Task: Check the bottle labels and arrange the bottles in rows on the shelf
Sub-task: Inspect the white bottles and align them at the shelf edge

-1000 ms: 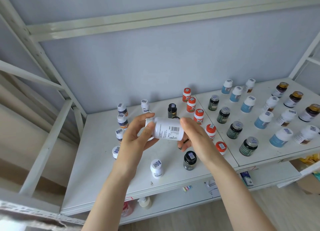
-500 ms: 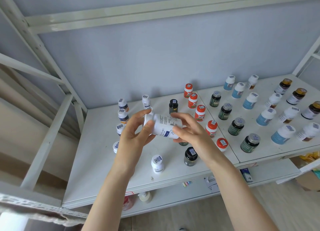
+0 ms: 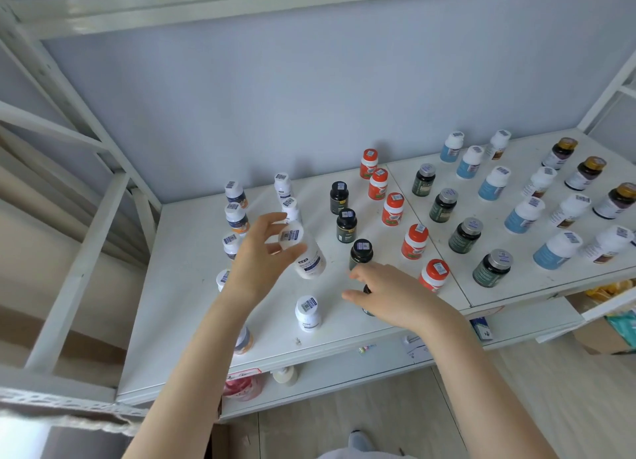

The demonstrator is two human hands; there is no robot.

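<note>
Head view, single camera. The left hand [image 3: 261,262] holds a white bottle [image 3: 306,255] in the air above the left half of the shelf [image 3: 186,307]. Its fingers [image 3: 268,220] and thumb are curled round the cap end. The bottle is tilted, cap up and to the left, base down and to the right, clear of the board. The right hand [image 3: 392,295] is lower, near the front edge, back of the hand to the camera, with its fingers [image 3: 363,272] loosely curled and pointing left. A dark bottle [image 3: 368,310] stands mostly hidden behind this hand, and it cannot be told whether the hand grasps it or merely passes in front of it. On the shelf, a row of black-capped bottles [image 3: 346,226] runs from the rear toward the right hand. Beside it on the right is a row of orange-capped bottles [image 3: 392,210] reaching from the rear edge almost to the front edge. Further right stand rows of silver-capped dark green bottles [image 3: 464,236], blue-labelled bottles [image 3: 523,216] and, toward the right rear corner, gold-capped bottles [image 3: 585,173]. A column of small white-capped bottles [image 3: 236,217] stands toward the left side of the shelf, partly behind the left hand. One lone white bottle [image 3: 308,312] stands upright near the front edge, between the two forearms. Every visible cap bears a code sticker.
</note>
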